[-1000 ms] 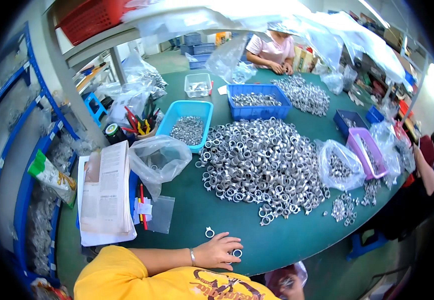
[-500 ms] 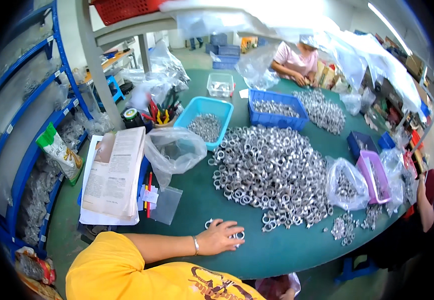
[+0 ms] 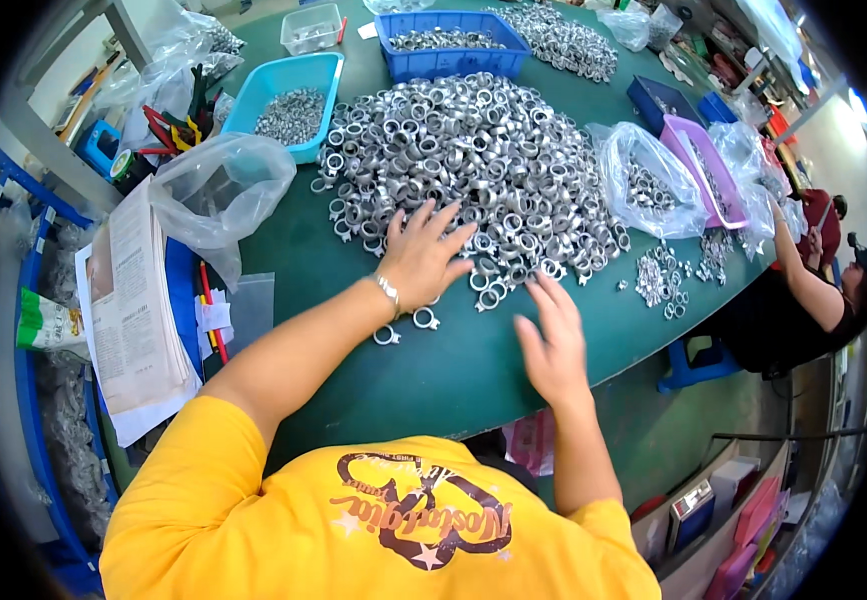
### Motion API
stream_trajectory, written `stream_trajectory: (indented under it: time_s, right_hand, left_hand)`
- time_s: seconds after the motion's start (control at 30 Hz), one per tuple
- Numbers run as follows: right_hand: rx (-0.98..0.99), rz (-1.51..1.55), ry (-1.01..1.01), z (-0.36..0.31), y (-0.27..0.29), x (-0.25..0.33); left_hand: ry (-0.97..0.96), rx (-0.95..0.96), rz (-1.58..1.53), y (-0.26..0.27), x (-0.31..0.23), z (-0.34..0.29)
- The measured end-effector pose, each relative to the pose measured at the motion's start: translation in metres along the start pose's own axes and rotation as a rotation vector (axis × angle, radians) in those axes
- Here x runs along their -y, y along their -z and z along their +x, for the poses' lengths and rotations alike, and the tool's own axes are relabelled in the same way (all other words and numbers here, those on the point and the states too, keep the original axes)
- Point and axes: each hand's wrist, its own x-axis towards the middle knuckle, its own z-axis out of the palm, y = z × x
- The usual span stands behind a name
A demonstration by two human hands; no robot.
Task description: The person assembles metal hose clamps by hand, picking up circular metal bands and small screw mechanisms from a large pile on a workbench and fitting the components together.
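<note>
Left hand spread flat on near edge of heaped silver metal rings; right hand open, empty, just short.

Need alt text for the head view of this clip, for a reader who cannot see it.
A person in a yellow shirt leans over a green table, left hand spread on the near edge of a big pile of silver rings, right hand open just above the table beside it. Blue trays, plastic bags and a stack of papers lie around.

Shiny metal rings, matt green tabletop
</note>
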Motion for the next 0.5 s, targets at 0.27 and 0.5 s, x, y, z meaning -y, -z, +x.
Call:
stream_trajectory:
  time_s: [0.27, 0.5]
  right_hand:
    - [0.251, -0.251, 0.078, -0.007, -0.074, 0.031]
    - [0.228, 0.296, 0.176, -0.03, -0.053, 0.035]
  left_hand:
    - [-0.043, 0.12, -0.101, 0.018, 0.0, -0.037]
    - [0.011, 0.053, -0.326, 0.038, -0.009, -0.083]
